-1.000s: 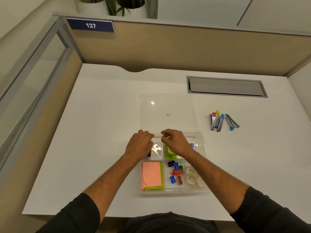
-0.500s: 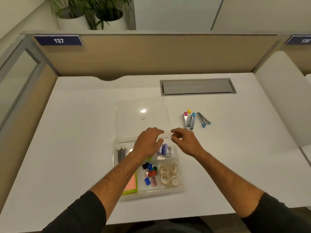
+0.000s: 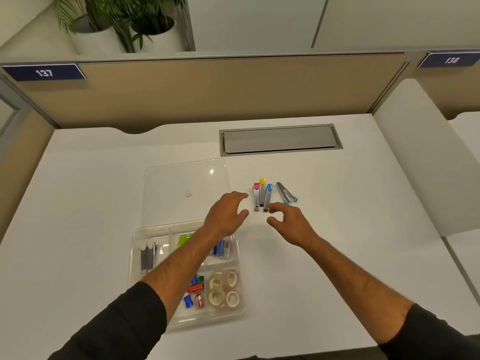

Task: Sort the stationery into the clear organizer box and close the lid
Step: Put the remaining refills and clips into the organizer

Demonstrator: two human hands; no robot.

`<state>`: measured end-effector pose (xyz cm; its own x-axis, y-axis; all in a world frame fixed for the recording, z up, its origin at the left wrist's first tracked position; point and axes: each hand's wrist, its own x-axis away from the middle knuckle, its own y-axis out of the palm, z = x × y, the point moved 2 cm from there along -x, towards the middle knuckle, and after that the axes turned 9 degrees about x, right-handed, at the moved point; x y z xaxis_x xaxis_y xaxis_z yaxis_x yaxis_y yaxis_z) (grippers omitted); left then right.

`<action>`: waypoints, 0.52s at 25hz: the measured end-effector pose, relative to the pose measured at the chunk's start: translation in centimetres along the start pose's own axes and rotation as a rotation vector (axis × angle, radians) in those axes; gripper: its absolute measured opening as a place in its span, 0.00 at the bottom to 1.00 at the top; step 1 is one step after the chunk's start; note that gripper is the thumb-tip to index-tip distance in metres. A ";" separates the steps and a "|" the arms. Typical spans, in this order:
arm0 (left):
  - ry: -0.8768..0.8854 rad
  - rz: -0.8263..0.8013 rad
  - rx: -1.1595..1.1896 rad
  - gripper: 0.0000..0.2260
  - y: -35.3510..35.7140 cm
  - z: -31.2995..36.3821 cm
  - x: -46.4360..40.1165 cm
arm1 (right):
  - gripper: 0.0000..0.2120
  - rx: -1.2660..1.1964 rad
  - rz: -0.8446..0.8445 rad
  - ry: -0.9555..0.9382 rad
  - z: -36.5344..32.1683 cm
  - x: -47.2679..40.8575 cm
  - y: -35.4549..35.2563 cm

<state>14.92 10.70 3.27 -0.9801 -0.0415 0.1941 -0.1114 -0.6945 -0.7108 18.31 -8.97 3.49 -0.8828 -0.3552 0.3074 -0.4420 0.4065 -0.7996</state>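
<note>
White worktop [image 3: 324,229] all around, and both hands are out over it, beyond the clear plastic organizer box [image 3: 241,294]. The left hand [image 3: 225,213] hovers with fingers spread and loosely bent, its grip released, nothing in it. The right hand [image 3: 288,221] is just beside it, thumb and fingers apart in a loose curl, grip also released, fingertips right at the near ends of the metal clips with red, yellow and blue caps [image 3: 262,195]; whether skin touches metal I cannot tell. Those clips lie side by side to the right of the box and beyond it, and a pair of silver clips with light-blue tips [image 3: 285,196] lies angled just to their right.

The box sits near the person, its flat clear lid [image 3: 181,183] open and lying flat on the worktop beyond it. Inside the box: rolls of clear tape [image 3: 223,288] in the near right compartment, small red, blue and green sharpeners [image 3: 195,291] just left of them, dark slim pieces [image 3: 148,255] in the far left compartment, a green item [image 3: 185,239] and a blue-and-silver item [image 3: 222,249] along the far side, partly hidden by the left forearm.
</note>
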 end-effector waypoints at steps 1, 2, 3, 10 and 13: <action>-0.009 -0.004 0.008 0.23 0.2 0.2 -1.1 | 0.20 -0.007 -0.005 0.006 0.7 -0.2 -0.2; -0.016 -0.006 0.017 0.23 0.4 0.5 -2.2 | 0.20 -0.014 -0.010 0.014 1.5 -0.4 -0.3; -0.019 -0.010 0.022 0.22 0.6 0.7 -3.3 | 0.19 -0.018 -0.013 0.021 2.1 -0.5 -0.5; -0.051 -0.064 0.022 0.23 3.2 0.4 -8.6 | 0.17 -0.016 -0.015 0.047 4.7 -2.6 -0.5; -0.082 -0.081 0.023 0.23 3.9 -0.3 -10.3 | 0.16 -0.046 0.005 0.058 4.8 -4.0 -0.4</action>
<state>24.55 8.63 -1.75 -0.9514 -0.0426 0.3051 -0.1846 -0.7139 -0.6755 22.80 -11.77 0.12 -0.8921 -0.3041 0.3343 -0.4435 0.4470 -0.7768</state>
